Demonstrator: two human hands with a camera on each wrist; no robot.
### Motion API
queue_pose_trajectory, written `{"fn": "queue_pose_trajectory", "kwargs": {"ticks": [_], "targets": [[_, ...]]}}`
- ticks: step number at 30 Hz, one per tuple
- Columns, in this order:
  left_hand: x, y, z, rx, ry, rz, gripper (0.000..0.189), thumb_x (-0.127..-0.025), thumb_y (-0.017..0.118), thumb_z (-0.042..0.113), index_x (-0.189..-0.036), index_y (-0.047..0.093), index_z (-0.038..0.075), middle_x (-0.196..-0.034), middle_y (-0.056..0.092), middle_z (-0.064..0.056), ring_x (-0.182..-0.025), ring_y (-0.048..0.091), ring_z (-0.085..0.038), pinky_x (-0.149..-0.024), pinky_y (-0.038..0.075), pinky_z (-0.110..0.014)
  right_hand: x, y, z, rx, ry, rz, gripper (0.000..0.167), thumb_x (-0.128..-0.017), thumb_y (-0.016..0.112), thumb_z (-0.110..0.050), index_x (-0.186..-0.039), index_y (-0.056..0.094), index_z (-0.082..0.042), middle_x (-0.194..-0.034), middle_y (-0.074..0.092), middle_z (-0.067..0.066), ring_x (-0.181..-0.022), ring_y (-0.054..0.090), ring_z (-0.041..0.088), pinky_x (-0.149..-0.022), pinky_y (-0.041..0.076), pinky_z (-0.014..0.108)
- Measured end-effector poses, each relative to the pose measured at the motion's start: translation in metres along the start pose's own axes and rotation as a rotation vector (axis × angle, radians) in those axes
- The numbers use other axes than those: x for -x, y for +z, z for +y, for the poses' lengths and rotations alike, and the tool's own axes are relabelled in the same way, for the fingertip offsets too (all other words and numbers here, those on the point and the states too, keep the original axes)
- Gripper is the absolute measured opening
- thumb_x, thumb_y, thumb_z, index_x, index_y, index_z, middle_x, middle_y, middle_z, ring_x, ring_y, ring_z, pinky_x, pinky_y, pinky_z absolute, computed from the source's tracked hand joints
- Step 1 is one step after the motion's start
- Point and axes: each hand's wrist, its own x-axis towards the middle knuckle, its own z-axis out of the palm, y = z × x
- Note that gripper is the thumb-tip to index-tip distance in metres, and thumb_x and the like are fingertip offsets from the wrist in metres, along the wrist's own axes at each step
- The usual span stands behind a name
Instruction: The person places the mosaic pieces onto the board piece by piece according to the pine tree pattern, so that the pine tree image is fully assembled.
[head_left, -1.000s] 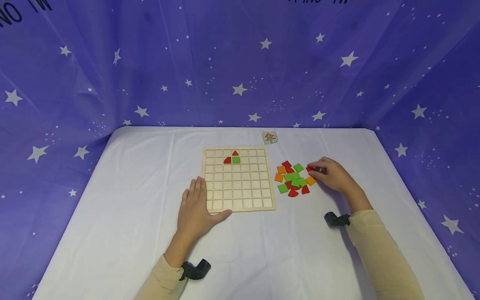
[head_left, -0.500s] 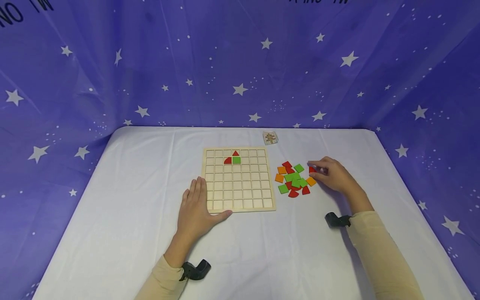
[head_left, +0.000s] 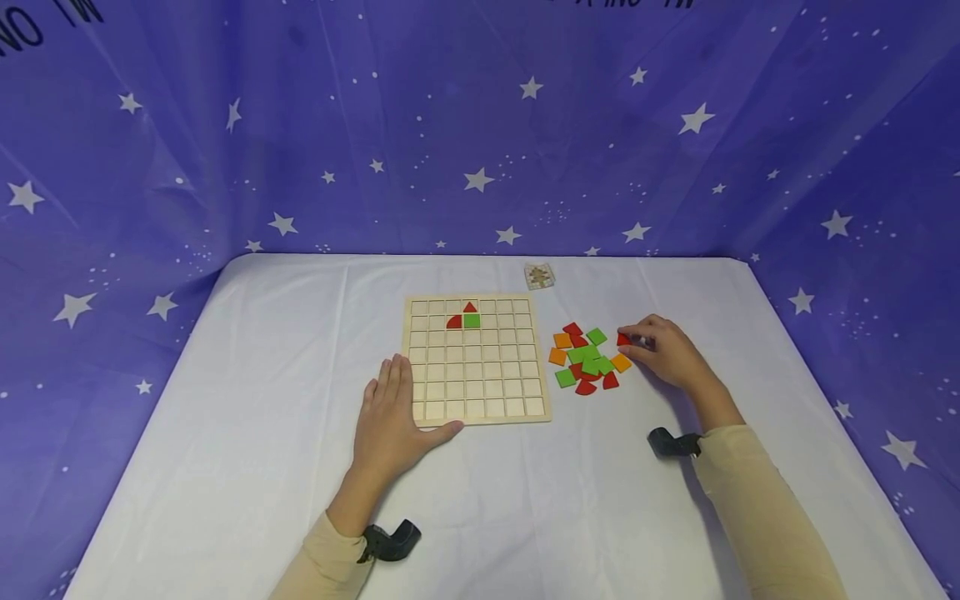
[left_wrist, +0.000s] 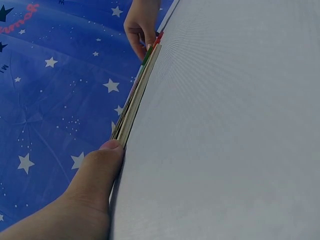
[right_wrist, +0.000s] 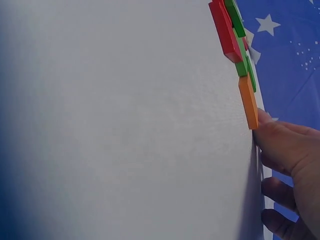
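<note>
A flat red piece, apparently of painted wood [head_left: 623, 340], is pinched between the thumb and forefinger of the right hand [head_left: 670, 354] at the right edge of a loose heap of red, green and orange flat pieces [head_left: 590, 358] on a white cloth-covered table [head_left: 585, 508]. The gap between the fingertips is narrow, only as wide as the piece; its full outline is covered, and whether it is raised off the cloth cannot be told. An orange square tile [head_left: 621, 363] is seen just beside the thumb.

The red piece is judged to be light, stiff and hard to break, with a smooth face that may slip a little. It is best taken by opposite edges, so that its flat face is left uncovered; a light pinch should be enough.

A pale wooden square board with a grid of shallow compartments [head_left: 475, 387] is steadied by the left hand [head_left: 388, 421], its fingers laid straight along the left edge and its thumb stretched to the near edge. Nothing is grasped there. The board is judged rigid and fairly light, easily nudged if unsupported, and best braced at its rim.
</note>
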Motion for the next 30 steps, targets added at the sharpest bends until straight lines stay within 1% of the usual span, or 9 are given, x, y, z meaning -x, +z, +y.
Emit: {"fn": "queue_pose_trajectory", "kwargs": {"ticks": [3, 8, 10, 17, 20, 24, 27, 30], "targets": [[0.0003, -0.0007, 0.0, 0.001, -0.007, -0.007, 0.133, -0.069, 0.061, 0.085, -0.158, 0.013, 0.0, -0.167, 0.013, -0.017, -0.156, 0.01, -0.033, -0.124, 0.014, -0.053, 0.0004, 0.003, -0.0017, 0.018, 0.005, 0.015, 0.037, -0.091, 0.073, -0.025, -0.125, 0.069, -0.011, -0.106, 0.063, 0.009, -0.101, 0.055, 0.028, -0.093, 0.047, 0.051], [0.0011, -0.0011, -0.0002, 0.004, -0.009, -0.017, 0.133, -0.069, 0.06, 0.086, -0.158, 0.012, 0.0, -0.167, 0.012, -0.016, -0.156, 0.009, -0.033, -0.123, 0.015, -0.053, 0.0003, 0.0066, -0.0044, 0.081, -0.029, 0.025, 0.033, -0.093, 0.07, -0.024, -0.122, 0.067, -0.007, -0.105, 0.063, 0.009, -0.099, 0.056, 0.028, -0.096, 0.048, 0.051], [0.0013, -0.0006, -0.0004, 0.001, -0.008, -0.021, 0.133, -0.069, 0.059, 0.087, -0.158, 0.012, 0.0, -0.167, 0.011, -0.016, -0.156, 0.009, -0.033, -0.123, 0.015, -0.053, 0.0006, 0.0071, -0.0049, 0.093, -0.031, 0.026, 0.033, -0.094, 0.07, -0.024, -0.121, 0.066, -0.007, -0.106, 0.063, 0.009, -0.099, 0.056, 0.027, -0.096, 0.048, 0.051], [0.0007, 0.0, -0.0005, 0.002, -0.015, -0.027, 0.134, -0.069, 0.061, 0.086, -0.158, 0.01, 0.001, -0.167, 0.011, -0.016, -0.156, 0.008, -0.032, -0.124, 0.013, -0.052, 0.0044, 0.0056, -0.0082, 0.037, 0.004, 0.023, 0.034, -0.094, 0.069, -0.027, -0.123, 0.064, -0.01, -0.113, 0.064, 0.01, -0.101, 0.057, 0.027, -0.098, 0.048, 0.051], [0.0004, -0.0005, -0.0002, 0.0, -0.017, -0.027, 0.134, -0.068, 0.061, 0.086, -0.158, 0.01, 0.001, -0.167, 0.01, -0.015, -0.156, 0.008, -0.032, -0.124, 0.013, -0.052, 0.0047, 0.0054, -0.0089, 0.019, 0.015, 0.021, 0.034, -0.094, 0.069, -0.027, -0.123, 0.063, -0.01, -0.109, 0.064, 0.011, -0.097, 0.056, 0.026, -0.093, 0.05, 0.049], [0.0005, -0.0027, 0.0008, -0.005, -0.018, -0.035, 0.134, -0.069, 0.061, 0.086, -0.158, 0.01, 0.001, -0.167, 0.01, -0.015, -0.156, 0.007, -0.031, -0.124, 0.014, -0.052, 0.0042, 0.0055, -0.0082, 0.005, 0.008, 0.014, 0.033, -0.095, 0.068, -0.026, -0.123, 0.063, -0.01, -0.101, 0.063, 0.01, -0.09, 0.054, 0.025, -0.084, 0.049, 0.042], [0.0009, -0.0039, 0.0013, -0.006, -0.017, -0.035, 0.133, -0.069, 0.061, 0.085, -0.158, 0.01, 0.0, -0.167, 0.01, -0.016, -0.156, 0.007, -0.031, -0.124, 0.014, -0.053, 0.0035, 0.0052, -0.0074, 0.004, 0.002, 0.009, 0.033, -0.095, 0.068, -0.027, -0.123, 0.063, -0.01, -0.099, 0.063, 0.009, -0.088, 0.054, 0.024, -0.082, 0.047, 0.039], [0.0009, -0.0039, 0.0015, -0.005, -0.014, -0.03, 0.133, -0.069, 0.062, 0.085, -0.158, 0.011, 0.0, -0.167, 0.01, -0.016, -0.156, 0.008, -0.032, -0.123, 0.014, -0.053, 0.003, 0.0041, -0.0074, -0.001, 0.002, 0.003, 0.034, -0.095, 0.068, -0.026, -0.124, 0.063, -0.009, -0.1, 0.064, 0.009, -0.09, 0.054, 0.024, -0.084, 0.047, 0.039]]}}
